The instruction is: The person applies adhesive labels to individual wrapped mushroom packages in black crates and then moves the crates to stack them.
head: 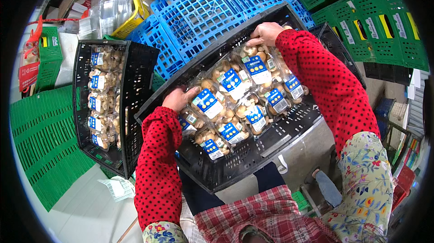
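A tilted black plastic crate (288, 129) lies before me, holding several clear packs of brown mushrooms with blue-and-white labels. My left hand (179, 99) is at the far left of the upper row, its thumb on the edge of a mushroom pack (207, 102); the other fingers are mostly hidden. Farther right, my right hand (266, 34) grips the top of another mushroom pack (256, 68), close to the crate's far wall. Between the hands sits a further mushroom pack (232, 82). A lower row of packs lies nearer to me.
A second black crate (139, 107) with mushroom packs stands at left, beside green crates (51, 134). Blue plastic pallets (203, 16) lie beyond. Clear trays fill a yellow crate (135, 12). Green crates (376, 29) are stacked at right. Another person's leg (327, 187) shows lower right.
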Action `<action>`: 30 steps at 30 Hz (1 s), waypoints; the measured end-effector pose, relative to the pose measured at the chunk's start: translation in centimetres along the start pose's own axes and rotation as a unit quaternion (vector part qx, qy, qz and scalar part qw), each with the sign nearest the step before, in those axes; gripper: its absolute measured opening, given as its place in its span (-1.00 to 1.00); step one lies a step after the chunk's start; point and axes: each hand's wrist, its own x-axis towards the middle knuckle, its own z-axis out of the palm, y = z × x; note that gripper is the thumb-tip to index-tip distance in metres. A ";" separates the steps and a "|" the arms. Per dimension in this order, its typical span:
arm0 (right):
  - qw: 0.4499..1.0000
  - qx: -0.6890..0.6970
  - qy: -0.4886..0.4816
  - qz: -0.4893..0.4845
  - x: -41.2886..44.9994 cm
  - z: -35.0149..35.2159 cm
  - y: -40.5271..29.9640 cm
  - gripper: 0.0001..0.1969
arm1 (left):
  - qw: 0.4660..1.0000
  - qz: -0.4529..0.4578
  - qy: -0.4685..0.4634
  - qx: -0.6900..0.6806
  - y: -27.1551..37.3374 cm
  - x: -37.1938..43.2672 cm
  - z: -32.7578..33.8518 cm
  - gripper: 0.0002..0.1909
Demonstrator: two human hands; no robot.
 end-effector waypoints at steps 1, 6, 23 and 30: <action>0.999 -0.024 0.023 -0.002 0.2 0.8 0.6 -0.60 | 0.998 0.023 0.056 0.026 -0.1 0.4 0.8 -0.36; 0.973 -0.131 0.191 0.006 0.6 4.9 -0.9 -0.64 | 0.949 -0.017 0.272 0.156 -1.1 -1.8 3.9 -0.52; 0.941 0.092 0.243 -0.219 6.7 -4.5 -27.0 -0.76 | 0.814 0.180 0.550 -0.045 -10.0 -17.2 -8.7 -0.79; 0.917 -0.057 0.173 -0.355 36.2 2.3 -43.3 -0.69 | 0.796 -0.157 0.584 0.019 -38.7 -14.1 -23.4 -0.74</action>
